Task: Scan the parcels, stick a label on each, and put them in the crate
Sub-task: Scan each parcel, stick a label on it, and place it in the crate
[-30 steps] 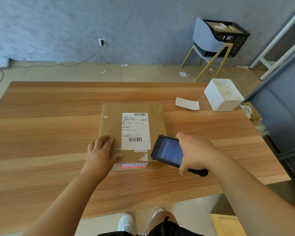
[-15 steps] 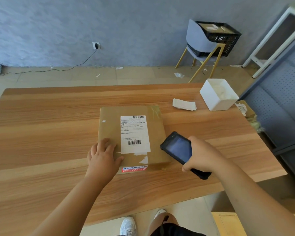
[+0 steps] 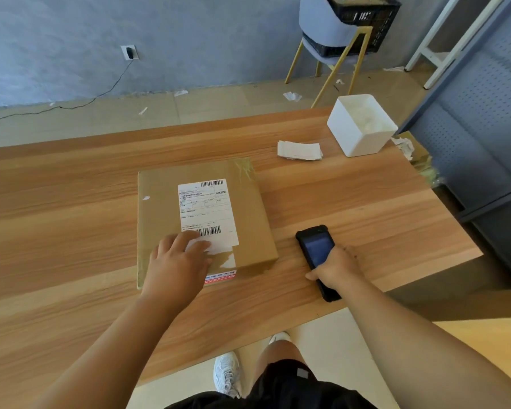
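Observation:
A flat brown cardboard parcel (image 3: 157, 208) lies on the wooden table (image 3: 56, 219), with a white shipping label (image 3: 207, 208) on top. My left hand (image 3: 177, 261) rests flat on the parcel's near end, fingers over the label's lower edge. My right hand (image 3: 334, 270) grips a black handheld scanner (image 3: 316, 249), which lies on the table just right of the parcel, screen up. A stack of white labels (image 3: 300, 149) lies beyond the parcel. The black crate (image 3: 363, 22) sits on a grey chair (image 3: 322, 28) behind the table.
A white square bin (image 3: 354, 140) stands at the table's far right corner. A blue-grey perforated panel (image 3: 484, 149) rises along the right side. A cable and paper scraps lie on the floor beyond the table. The table's near edge is just in front of my legs.
My right hand has lowered the scanner from above the parcel's right edge down onto the table to its right. My left hand has slid onto the label's lower part.

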{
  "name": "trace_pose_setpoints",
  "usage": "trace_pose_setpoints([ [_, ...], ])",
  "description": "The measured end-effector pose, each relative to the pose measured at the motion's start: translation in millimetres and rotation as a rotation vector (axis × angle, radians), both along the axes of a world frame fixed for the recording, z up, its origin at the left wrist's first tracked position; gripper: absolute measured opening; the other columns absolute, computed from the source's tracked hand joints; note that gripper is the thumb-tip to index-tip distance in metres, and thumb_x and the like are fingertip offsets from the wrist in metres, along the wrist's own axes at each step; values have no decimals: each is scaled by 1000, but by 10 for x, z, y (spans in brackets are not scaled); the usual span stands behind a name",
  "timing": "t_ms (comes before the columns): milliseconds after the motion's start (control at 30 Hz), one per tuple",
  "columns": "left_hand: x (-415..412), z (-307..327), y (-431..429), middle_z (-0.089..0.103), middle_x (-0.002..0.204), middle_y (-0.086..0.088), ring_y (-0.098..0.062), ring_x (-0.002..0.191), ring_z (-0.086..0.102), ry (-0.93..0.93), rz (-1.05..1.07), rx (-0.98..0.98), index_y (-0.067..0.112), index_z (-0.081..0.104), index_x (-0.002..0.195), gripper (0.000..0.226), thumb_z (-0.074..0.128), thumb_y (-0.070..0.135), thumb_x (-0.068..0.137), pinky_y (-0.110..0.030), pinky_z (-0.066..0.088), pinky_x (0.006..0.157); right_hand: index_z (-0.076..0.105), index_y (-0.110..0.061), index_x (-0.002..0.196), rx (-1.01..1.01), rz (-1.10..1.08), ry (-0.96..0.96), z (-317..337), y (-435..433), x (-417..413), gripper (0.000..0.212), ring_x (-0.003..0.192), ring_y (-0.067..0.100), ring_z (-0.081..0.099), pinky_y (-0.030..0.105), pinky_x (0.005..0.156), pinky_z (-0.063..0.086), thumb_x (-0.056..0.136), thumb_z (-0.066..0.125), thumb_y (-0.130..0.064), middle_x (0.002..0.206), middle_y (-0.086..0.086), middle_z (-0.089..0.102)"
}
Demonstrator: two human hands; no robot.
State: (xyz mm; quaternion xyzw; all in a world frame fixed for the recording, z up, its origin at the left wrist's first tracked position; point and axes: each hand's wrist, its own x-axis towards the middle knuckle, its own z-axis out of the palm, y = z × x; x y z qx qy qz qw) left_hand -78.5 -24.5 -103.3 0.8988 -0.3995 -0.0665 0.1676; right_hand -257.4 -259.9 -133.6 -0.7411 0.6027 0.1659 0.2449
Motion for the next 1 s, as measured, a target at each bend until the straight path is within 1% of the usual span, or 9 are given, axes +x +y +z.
trace_pose_setpoints([
  [167, 11, 42, -105, 58, 121, -2, -35, 112, 48, -10, 14, 40, 22, 67, 109, 30, 68, 32, 81, -52, 39, 90, 28, -6, 143, 13, 101, 118, -7, -69, 38, 108, 131, 30, 31, 39, 103, 39, 64, 78, -60, 143, 13, 30],
  [267, 14, 86, -259, 55, 123, 0, -33, 113, 47, 1, -5, 43, 23, 65, 113, 34, 67, 37, 82, -49, 38, 93, 44, -12, 133, 38, 114, 21, 42, -248, 85, 92, 129, 28, 30, 34, 95, 34, 66, 69, -69, 138, 11, 37],
  [333, 39, 121, -409, 54, 124, 0, -31, 114, 47, 9, -12, 33, 24, 64, 115, 35, 65, 37, 83, -48, 39, 93, 50, -15, 123, -7, 94, -82, 76, -412, 146, 72, 125, 28, 33, 34, 86, 34, 73, 66, -65, 132, 9, 42],
  [467, 158, 203, -809, 53, 126, 1, -29, 113, 48, 28, -11, 30, 23, 61, 119, 35, 62, 32, 85, -43, 42, 89, 55, -15, 120, -92, 163, -118, 112, -828, 348, 50, 115, 27, 48, 38, 86, 47, 84, 62, -49, 124, 7, 56],
  [567, 288, 253, -1117, 55, 123, -1, -31, 108, 51, 44, 18, 14, 20, 63, 118, 35, 65, 26, 83, -43, 47, 84, 55, -17, 122, -42, 185, -203, 127, -1169, 561, 44, 101, 20, 57, 30, 74, 43, 87, 62, -43, 120, 2, 61],
  [700, 437, 254, -1516, 61, 113, -9, -39, 100, 56, 21, 41, 24, 12, 68, 110, 35, 73, 18, 75, -48, 49, 77, 53, -17, 121, -10, 190, -284, 91, -1673, 912, 36, 96, 20, 57, 30, 75, 44, 91, 59, -37, 117, 3, 60],
  [800, 490, 220, -1748, 63, 110, -10, -41, 100, 56, 28, 94, 56, 12, 69, 104, 36, 78, 21, 71, -51, 49, 75, 53, -12, 120, -93, 159, -328, 51, -1997, 1190, 38, 98, 25, 59, 29, 73, 43, 91, 60, -34, 115, 6, 60],
  [900, 493, 165, -1874, 63, 103, -9, -42, 95, 56, 19, 144, 61, 13, 69, 95, 31, 81, 23, 68, -50, 48, 72, 55, -13, 103, -164, 137, -360, -36, -2244, 1404, 26, 83, 24, 58, 28, 65, 41, 90, 59, -35, 105, 6, 63],
  [1000, 496, 125, -1912, 64, 100, -7, -41, 92, 56, 4, 187, 27, 13, 70, 95, 30, 72, 33, 72, -48, 50, 71, 54, -9, 98, -155, 117, -352, -146, -2408, 1554, 31, 87, 29, 61, 31, 67, 44, 91, 57, -39, 102, 9, 63],
])
